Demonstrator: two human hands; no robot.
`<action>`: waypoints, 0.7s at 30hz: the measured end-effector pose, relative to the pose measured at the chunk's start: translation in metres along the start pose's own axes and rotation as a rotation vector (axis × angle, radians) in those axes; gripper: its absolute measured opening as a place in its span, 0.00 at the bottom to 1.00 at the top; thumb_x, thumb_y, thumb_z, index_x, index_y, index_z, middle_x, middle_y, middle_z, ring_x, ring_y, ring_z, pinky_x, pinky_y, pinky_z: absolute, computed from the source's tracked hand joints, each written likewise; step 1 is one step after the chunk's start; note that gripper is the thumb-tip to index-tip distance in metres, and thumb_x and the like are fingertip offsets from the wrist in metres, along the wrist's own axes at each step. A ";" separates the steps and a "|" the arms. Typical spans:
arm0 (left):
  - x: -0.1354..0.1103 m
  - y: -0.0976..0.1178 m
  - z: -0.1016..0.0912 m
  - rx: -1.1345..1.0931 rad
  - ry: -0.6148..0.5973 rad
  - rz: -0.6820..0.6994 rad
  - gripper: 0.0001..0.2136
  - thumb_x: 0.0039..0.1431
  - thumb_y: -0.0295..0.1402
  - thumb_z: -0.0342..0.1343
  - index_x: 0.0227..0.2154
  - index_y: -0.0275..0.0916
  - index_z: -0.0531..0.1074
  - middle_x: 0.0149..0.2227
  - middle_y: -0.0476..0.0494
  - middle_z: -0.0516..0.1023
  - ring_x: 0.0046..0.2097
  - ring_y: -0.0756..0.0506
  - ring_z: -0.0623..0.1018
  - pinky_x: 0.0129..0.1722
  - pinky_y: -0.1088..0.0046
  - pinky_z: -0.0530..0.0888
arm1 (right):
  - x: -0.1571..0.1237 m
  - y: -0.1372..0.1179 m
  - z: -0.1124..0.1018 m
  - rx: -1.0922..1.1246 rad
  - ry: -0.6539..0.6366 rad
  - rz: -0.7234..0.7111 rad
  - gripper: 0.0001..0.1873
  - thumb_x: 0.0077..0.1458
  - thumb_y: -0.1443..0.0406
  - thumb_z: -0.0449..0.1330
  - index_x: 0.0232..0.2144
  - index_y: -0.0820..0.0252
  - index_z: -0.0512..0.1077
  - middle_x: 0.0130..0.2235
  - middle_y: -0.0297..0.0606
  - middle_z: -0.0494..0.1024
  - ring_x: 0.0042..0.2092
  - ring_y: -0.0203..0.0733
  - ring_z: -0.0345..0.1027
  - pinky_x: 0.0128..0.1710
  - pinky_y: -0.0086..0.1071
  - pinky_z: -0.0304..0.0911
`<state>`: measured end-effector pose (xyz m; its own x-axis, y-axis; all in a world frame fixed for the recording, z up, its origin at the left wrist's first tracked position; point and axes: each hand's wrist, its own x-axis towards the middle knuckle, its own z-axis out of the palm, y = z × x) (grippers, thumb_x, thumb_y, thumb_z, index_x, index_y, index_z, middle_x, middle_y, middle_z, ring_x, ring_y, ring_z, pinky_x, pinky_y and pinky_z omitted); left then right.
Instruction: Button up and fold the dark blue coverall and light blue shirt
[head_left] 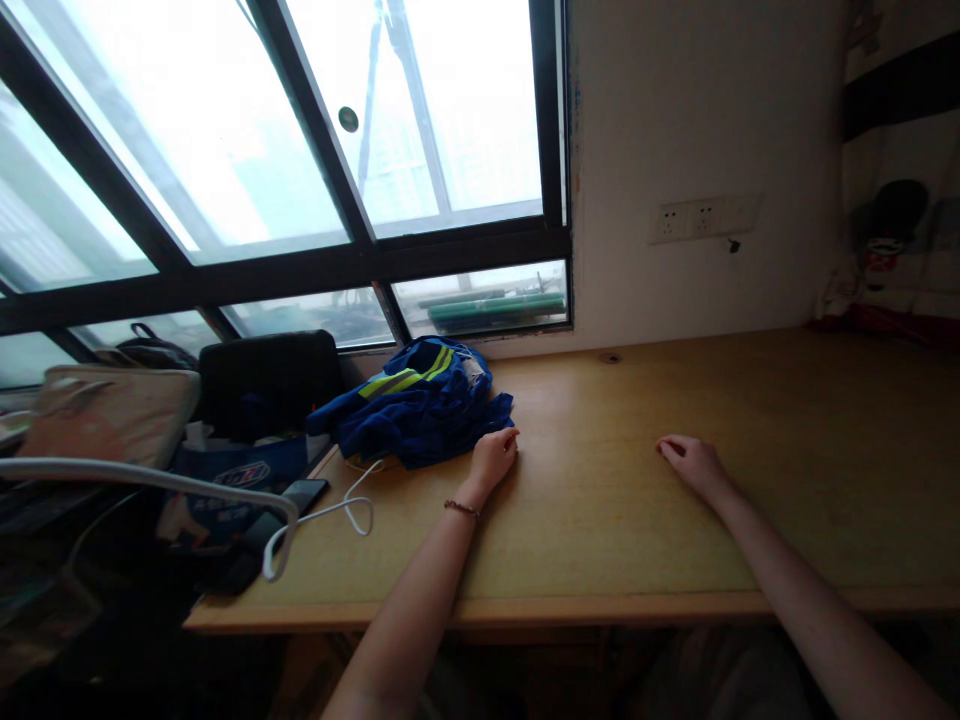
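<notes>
Blue cloth (424,415) with yellow-green stripes, crumpled in heap on wooden worktop (585,520), under window (450,110). Left hand (495,456) just beside cloth's near edge, fingers curled in; cannot tell if touching cloth or holding anything. Brown bracelet (460,508) on left arm. Right hand (694,464) well apart from left, over worktop, thumb and fingers tucked together. White cord (326,510) loops in front of cloth.

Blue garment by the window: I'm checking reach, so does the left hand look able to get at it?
Probably yes: the left hand is close by the near edge of the blue garment, with nothing visible between them; whether they touch is unclear.
</notes>
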<state>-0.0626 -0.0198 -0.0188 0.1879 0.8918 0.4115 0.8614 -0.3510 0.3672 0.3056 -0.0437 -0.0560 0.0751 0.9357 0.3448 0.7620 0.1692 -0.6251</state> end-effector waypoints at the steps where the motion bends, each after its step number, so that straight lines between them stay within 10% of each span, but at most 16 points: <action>1: 0.000 0.003 -0.003 0.037 0.033 0.003 0.12 0.54 0.27 0.46 0.37 0.39 0.73 0.34 0.43 0.76 0.36 0.47 0.73 0.38 0.72 0.68 | 0.000 0.000 0.000 -0.001 -0.002 -0.002 0.14 0.47 0.60 0.50 0.28 0.60 0.74 0.33 0.40 0.77 0.36 0.43 0.70 0.38 0.33 0.61; 7: 0.000 -0.001 -0.030 0.403 0.385 -0.127 0.20 0.53 0.30 0.50 0.50 0.44 0.64 0.58 0.39 0.54 0.58 0.35 0.53 0.52 0.53 0.54 | 0.000 0.000 0.000 -0.009 -0.004 0.001 0.14 0.48 0.60 0.50 0.28 0.59 0.74 0.33 0.40 0.77 0.36 0.43 0.69 0.38 0.33 0.61; 13: 0.004 -0.044 -0.031 0.482 0.274 -0.333 0.20 0.54 0.32 0.48 0.51 0.46 0.62 0.47 0.33 0.64 0.47 0.35 0.67 0.41 0.56 0.64 | 0.000 0.001 0.000 0.005 0.001 0.007 0.14 0.47 0.60 0.50 0.28 0.59 0.74 0.32 0.40 0.77 0.35 0.43 0.70 0.37 0.32 0.61; 21: 0.015 -0.063 -0.027 -0.180 0.553 -0.453 0.14 0.55 0.30 0.45 0.44 0.37 0.66 0.37 0.39 0.71 0.39 0.45 0.72 0.41 0.67 0.68 | 0.002 0.001 0.000 0.037 -0.012 0.027 0.14 0.47 0.60 0.49 0.27 0.59 0.74 0.33 0.40 0.77 0.36 0.43 0.70 0.37 0.33 0.61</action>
<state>-0.1271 0.0083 -0.0130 -0.4742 0.7032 0.5298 0.6984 -0.0659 0.7126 0.3062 -0.0416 -0.0559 0.0872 0.9437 0.3192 0.7352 0.1552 -0.6598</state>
